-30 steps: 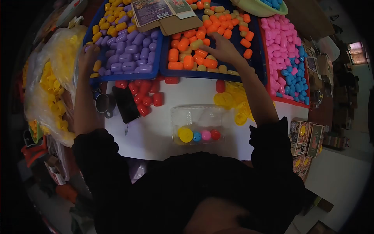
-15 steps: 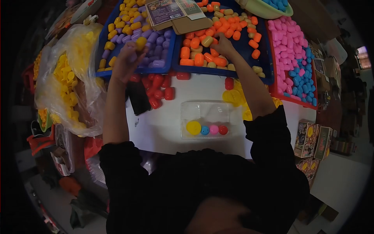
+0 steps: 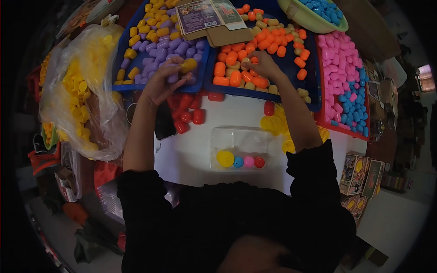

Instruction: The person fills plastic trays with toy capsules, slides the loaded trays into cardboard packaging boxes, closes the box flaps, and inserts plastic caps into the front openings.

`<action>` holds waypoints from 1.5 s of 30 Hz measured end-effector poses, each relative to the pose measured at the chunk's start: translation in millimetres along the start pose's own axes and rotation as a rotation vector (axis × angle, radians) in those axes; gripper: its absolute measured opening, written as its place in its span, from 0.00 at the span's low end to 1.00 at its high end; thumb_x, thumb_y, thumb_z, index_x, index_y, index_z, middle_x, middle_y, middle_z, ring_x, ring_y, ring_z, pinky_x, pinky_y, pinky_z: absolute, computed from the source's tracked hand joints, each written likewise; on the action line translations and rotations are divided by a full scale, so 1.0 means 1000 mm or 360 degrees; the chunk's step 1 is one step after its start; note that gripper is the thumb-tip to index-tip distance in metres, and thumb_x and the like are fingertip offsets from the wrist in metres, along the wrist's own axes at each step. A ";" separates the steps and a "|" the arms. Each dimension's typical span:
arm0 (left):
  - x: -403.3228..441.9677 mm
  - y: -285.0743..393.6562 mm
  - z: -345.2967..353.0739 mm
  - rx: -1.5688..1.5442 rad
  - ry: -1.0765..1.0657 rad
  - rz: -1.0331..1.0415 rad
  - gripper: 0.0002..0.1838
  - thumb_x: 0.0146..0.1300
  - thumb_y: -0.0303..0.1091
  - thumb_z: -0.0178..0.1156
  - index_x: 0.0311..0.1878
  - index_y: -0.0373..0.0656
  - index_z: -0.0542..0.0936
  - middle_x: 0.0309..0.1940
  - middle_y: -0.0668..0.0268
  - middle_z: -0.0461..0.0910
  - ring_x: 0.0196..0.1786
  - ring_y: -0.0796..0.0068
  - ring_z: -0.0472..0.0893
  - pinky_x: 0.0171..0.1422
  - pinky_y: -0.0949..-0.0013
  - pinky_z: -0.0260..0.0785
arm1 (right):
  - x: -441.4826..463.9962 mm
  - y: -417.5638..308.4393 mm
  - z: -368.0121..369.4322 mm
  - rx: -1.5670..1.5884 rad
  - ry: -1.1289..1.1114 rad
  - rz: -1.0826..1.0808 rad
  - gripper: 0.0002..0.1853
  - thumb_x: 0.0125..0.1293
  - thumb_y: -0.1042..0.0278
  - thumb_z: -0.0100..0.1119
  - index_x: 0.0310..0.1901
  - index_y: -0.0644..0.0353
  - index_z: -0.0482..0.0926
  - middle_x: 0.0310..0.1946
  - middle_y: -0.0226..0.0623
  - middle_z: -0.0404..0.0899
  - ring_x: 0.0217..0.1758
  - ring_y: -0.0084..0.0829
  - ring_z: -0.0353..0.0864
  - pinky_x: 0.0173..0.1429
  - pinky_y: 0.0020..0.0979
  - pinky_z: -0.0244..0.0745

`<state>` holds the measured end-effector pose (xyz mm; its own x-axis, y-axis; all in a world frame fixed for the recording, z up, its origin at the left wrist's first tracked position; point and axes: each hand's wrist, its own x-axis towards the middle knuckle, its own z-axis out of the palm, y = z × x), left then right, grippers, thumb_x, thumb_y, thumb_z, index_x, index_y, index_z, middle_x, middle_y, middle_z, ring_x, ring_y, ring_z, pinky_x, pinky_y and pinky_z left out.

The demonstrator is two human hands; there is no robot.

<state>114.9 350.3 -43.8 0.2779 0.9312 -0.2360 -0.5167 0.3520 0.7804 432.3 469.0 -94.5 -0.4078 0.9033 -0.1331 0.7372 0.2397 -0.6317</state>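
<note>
My left hand (image 3: 161, 84) is closed around a yellow plastic capsule (image 3: 188, 65), held up at its fingertips over the front edge of the left blue tray (image 3: 160, 86). A purple capsule (image 3: 172, 78) shows between its fingers and seems to be held too. My right hand (image 3: 265, 67) reaches into the second blue tray (image 3: 300, 98), among orange capsules (image 3: 260, 82) and tan ones. Its fingers are pinched at a tan capsule (image 3: 246, 60), partly hidden by them. In front of me lies a clear plastic box (image 3: 239, 139) with a yellow disc-like piece (image 3: 225, 159) and blue, pink and red round pieces in a row.
Red capsules (image 3: 185, 111) and a dark phone (image 3: 164, 122) lie beside my left forearm. A red tray (image 3: 343, 128) of pink and blue capsules stands right. Flattened cardboard (image 3: 214, 20) spans both blue trays. A plastic bag (image 3: 82, 100) of yellow pieces is left; printed boxes (image 3: 359, 175) sit right.
My left hand has moved right and slightly nearer to me with the yellow capsule. My right hand has come a little nearer within the orange and tan capsules. The whole view has shifted slightly.
</note>
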 end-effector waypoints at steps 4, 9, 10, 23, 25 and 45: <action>-0.005 -0.005 0.016 0.0026 -0.0064 -0.0028 0.14 0.61 0.31 0.54 0.50 0.45 0.70 0.45 0.56 0.75 0.42 0.69 0.81 0.44 0.76 0.77 | -0.016 -0.002 0.000 -0.0264 0.0195 -0.0181 0.24 0.53 0.49 0.66 0.46 0.57 0.76 0.53 0.49 0.66 0.49 0.41 0.75 0.51 0.37 0.72; -0.040 -0.033 0.057 0.0016 -0.0380 -0.0281 0.14 0.61 0.31 0.54 0.51 0.44 0.70 0.39 0.56 0.79 0.36 0.74 0.82 0.43 0.76 0.78 | -0.130 -0.051 -0.034 0.0363 0.0911 -0.0505 0.21 0.51 0.61 0.71 0.44 0.57 0.76 0.52 0.44 0.65 0.48 0.36 0.75 0.41 0.31 0.76; -0.049 -0.041 0.074 0.0199 -0.0480 -0.0413 0.15 0.61 0.31 0.55 0.51 0.44 0.70 0.38 0.56 0.79 0.35 0.75 0.82 0.42 0.78 0.77 | -0.168 -0.058 -0.033 0.0487 0.0853 -0.0545 0.21 0.49 0.64 0.72 0.44 0.57 0.77 0.52 0.43 0.65 0.48 0.35 0.74 0.39 0.29 0.77; -0.059 -0.093 0.158 0.2003 -0.0807 -0.0846 0.25 0.62 0.48 0.55 0.55 0.40 0.66 0.34 0.61 0.76 0.33 0.74 0.78 0.40 0.72 0.72 | -0.293 -0.042 0.068 0.0234 0.0130 -0.0157 0.17 0.60 0.65 0.60 0.50 0.60 0.73 0.52 0.51 0.65 0.45 0.45 0.76 0.44 0.36 0.75; -0.063 -0.086 0.146 0.2001 -0.0744 -0.0577 0.27 0.64 0.50 0.54 0.56 0.39 0.63 0.31 0.64 0.75 0.33 0.75 0.77 0.38 0.71 0.71 | -0.290 -0.035 0.064 0.0203 0.0151 -0.0224 0.17 0.61 0.66 0.58 0.50 0.62 0.72 0.52 0.53 0.66 0.45 0.45 0.76 0.43 0.36 0.74; -0.073 -0.135 0.115 0.3055 -0.0559 0.0749 0.17 0.54 0.42 0.63 0.44 0.46 0.73 0.37 0.62 0.73 0.37 0.63 0.77 0.34 0.63 0.72 | -0.315 -0.054 0.127 0.0075 0.0150 -0.0090 0.54 0.47 0.47 0.70 0.64 0.76 0.48 0.62 0.56 0.50 0.62 0.55 0.50 0.66 0.45 0.54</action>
<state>257.7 223.8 -64.8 0.6442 0.7633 0.0490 0.7252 -0.6298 0.2782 452.3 126.6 -115.5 -0.3941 0.9187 -0.0251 0.6872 0.2764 -0.6719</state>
